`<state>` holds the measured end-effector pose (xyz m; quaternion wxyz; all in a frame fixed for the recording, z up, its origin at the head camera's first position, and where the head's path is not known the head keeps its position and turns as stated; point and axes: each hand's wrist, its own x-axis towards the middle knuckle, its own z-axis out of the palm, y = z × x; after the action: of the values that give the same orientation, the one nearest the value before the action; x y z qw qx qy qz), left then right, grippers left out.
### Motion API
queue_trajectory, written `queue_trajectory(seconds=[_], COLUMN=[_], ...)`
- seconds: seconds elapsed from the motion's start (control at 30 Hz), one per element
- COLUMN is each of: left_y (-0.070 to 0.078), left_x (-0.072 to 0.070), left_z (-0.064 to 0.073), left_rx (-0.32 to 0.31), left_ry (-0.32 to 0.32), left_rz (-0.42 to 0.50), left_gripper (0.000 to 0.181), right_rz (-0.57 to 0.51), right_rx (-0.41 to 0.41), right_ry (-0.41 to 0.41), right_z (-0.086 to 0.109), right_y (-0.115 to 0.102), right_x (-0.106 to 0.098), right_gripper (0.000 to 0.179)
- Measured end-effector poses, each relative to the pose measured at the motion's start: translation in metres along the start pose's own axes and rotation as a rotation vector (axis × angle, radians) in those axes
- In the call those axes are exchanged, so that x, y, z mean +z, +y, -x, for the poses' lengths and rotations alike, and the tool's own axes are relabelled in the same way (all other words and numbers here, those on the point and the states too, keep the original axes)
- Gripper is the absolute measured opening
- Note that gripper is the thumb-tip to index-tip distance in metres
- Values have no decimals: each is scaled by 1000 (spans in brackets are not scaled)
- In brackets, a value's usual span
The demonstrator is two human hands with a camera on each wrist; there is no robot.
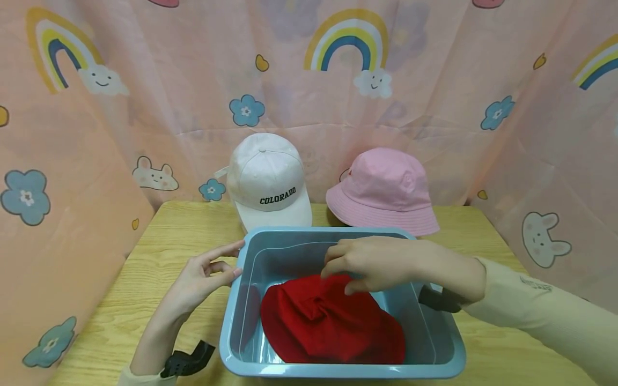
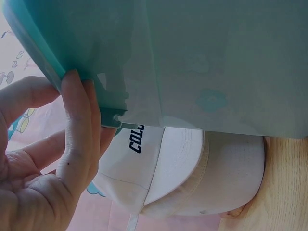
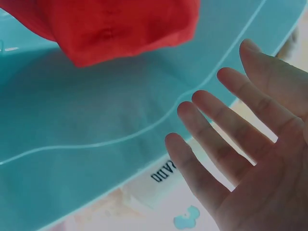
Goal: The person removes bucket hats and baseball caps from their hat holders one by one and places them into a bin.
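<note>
A light blue plastic bin [image 1: 344,370] stands on the table with a red cloth hat [image 1: 333,327] lying crumpled inside. My left hand [image 1: 207,273] grips the bin's left rim near the far corner, thumb and fingertips at the edge, as the left wrist view shows from close by. Over the hat, my right hand [image 1: 369,262] hovers inside the bin's outline with nothing in it. In the right wrist view its fingers [image 3: 216,144] are spread and stand apart from the red hat [image 3: 125,29].
Behind the bin, a white cap [image 1: 267,171] lettered COLORADO stands at the left and a pink bucket hat [image 1: 386,187] at the right. A patterned pink curtain [image 1: 193,64] encloses the back and sides of the wooden table [image 1: 188,230].
</note>
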<state>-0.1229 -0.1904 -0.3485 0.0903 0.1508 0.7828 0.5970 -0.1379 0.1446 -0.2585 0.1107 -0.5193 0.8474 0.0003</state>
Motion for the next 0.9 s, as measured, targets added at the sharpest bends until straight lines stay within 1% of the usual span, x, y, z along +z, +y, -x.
queue_trajectory(seconds=[0.13, 0.43, 0.53, 0.73, 0.9], left_y=[0, 0, 0, 1, 1], left_x=[0, 0, 0, 0, 0], left_z=[-1, 0, 0, 1, 0], left_rx=[-7, -19, -17, -19, -18], left_ry=[0, 8, 2, -2, 1], left_rz=[-3, -9, -1, 5, -5], left_gripper=[54, 54, 54, 54, 54], right_rz=[-19, -117, -112, -72, -91], right_rx=[22, 58, 63, 37, 49], right_ry=[35, 101, 132, 219, 264], right_z=[6, 20, 24, 30, 36], right_y=[2, 10, 12, 18, 24], right_x=[-5, -11, -11, -10, -10], right_gripper=[38, 37, 37, 33, 31])
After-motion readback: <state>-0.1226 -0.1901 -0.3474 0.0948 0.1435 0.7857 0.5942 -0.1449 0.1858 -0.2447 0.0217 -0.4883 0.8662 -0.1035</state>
